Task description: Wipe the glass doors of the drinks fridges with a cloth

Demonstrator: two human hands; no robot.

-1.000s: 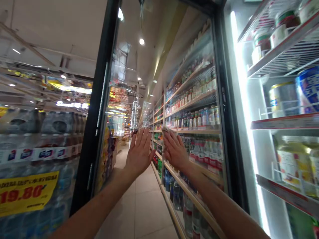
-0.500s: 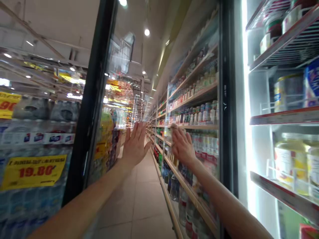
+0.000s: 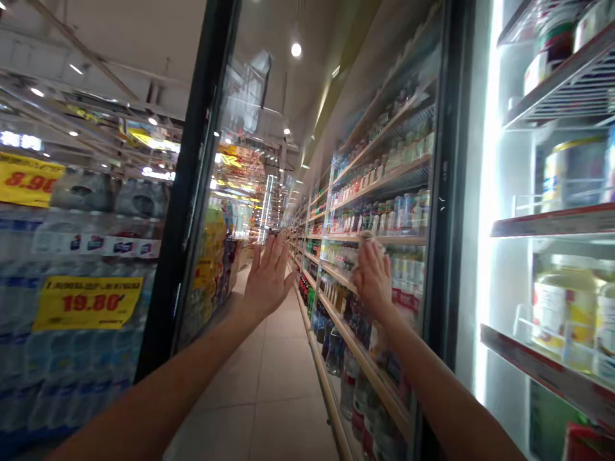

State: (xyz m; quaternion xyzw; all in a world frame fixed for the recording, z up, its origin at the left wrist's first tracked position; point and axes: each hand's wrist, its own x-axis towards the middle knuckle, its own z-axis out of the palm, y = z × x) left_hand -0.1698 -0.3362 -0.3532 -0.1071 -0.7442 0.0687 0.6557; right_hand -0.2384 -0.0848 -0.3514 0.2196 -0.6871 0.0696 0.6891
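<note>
A glass fridge door (image 3: 307, 147) with a black frame (image 3: 189, 211) stands swung out in front of me. My left hand (image 3: 269, 278) lies flat against the glass, fingers spread and pointing up, holding nothing. My right hand (image 3: 375, 280) presses a pale cloth (image 3: 366, 236) against the glass nearer the door's right frame edge (image 3: 444, 211). Only a bit of the cloth shows above the fingertips.
On the right is the lit fridge interior with wire shelves (image 3: 552, 224) of jars and cans. On the left are stacked water bottle packs with a yellow price tag (image 3: 87, 301). Through the glass I see a long aisle of drink shelves (image 3: 384, 186) and a tiled floor (image 3: 273, 397).
My right hand has slid to the right across the glass with the cloth, away from my left hand. The left hand has stayed flat on the glass.
</note>
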